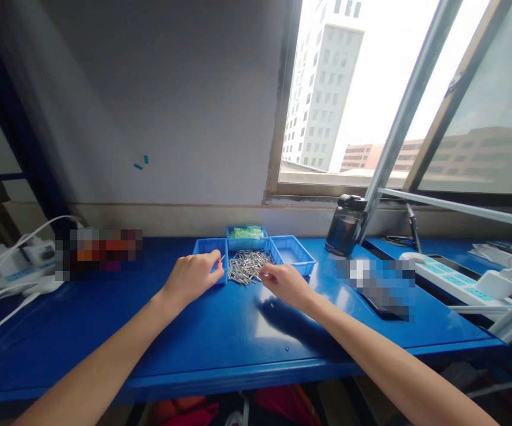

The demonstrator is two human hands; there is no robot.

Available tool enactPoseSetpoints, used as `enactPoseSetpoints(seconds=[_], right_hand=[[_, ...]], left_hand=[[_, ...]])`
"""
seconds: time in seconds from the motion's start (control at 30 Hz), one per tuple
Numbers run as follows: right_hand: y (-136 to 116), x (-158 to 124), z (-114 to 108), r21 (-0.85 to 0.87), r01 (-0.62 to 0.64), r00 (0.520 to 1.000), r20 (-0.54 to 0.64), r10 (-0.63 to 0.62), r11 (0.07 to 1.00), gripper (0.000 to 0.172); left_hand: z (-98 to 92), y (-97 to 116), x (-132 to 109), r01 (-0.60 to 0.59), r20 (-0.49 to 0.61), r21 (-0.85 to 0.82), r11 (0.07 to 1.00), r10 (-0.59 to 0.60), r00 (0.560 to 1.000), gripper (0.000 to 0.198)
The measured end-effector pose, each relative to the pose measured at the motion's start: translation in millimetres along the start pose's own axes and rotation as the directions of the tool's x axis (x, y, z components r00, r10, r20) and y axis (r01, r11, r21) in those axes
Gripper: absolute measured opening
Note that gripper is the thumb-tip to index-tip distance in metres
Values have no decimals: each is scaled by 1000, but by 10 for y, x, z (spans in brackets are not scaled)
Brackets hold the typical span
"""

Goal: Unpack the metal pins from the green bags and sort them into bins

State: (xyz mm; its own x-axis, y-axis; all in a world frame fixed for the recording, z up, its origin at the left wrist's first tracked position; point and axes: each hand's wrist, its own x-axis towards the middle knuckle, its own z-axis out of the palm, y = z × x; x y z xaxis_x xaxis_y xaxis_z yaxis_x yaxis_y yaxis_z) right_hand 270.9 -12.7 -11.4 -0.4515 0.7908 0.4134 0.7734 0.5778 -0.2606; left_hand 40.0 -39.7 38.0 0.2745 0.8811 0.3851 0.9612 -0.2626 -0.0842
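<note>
A heap of small metal pins (246, 265) lies in an open blue tray (276, 251) on the blue workbench (220, 331). My left hand (193, 277) rests at the tray's left edge, fingers pinched on one thin metal pin. My right hand (285, 283) reaches into the right side of the heap, fingers curled on the pins. A blue tray (210, 245) sits to the left of the heap, another blue tray (293, 253) to the right. Behind them stands a tray of green parts (246, 232).
A dark jar (346, 225) stands right of the trays by the window. A white power strip (451, 277) with a plug lies at far right. White chargers and cables (16, 260) crowd the left end. A grey wall runs behind.
</note>
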Motion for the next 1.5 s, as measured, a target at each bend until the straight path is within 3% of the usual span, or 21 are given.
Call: enactPoseSetpoints(seconds=[0.17,0.3,0.37,0.43,0.53,0.6,0.77,1.0,1.5], right_hand=[[-37,-3,-1,-120,-95,989,100,107,988,21],[-52,11,13,-169,-149,974,145,174,974,24],[-58,17,24,-190,-172,969,146,201,967,25],[-61,20,37,-211,-195,961,152,229,958,26],[-60,27,60,-239,-218,952,161,260,946,27],[-57,34,75,-254,-217,950,166,264,942,26],[-58,44,82,-299,-212,948,167,270,931,24],[-61,39,79,-278,-186,959,159,237,942,28],[-117,48,68,-413,-160,959,149,240,897,25]], left_hand=[[63,-50,25,144,47,107,984,-150,988,28],[108,-61,34,137,24,122,983,-141,990,32],[102,-41,23,69,-4,105,992,-69,998,33],[93,4,-2,-92,15,40,995,91,996,33],[110,99,-50,-332,88,-109,937,342,936,28],[144,155,-76,-375,125,-170,911,397,909,24],[236,212,-99,-347,216,-243,906,399,891,24],[320,209,-104,-258,258,-265,929,326,910,34],[335,201,-109,-259,248,-268,928,326,912,36]])
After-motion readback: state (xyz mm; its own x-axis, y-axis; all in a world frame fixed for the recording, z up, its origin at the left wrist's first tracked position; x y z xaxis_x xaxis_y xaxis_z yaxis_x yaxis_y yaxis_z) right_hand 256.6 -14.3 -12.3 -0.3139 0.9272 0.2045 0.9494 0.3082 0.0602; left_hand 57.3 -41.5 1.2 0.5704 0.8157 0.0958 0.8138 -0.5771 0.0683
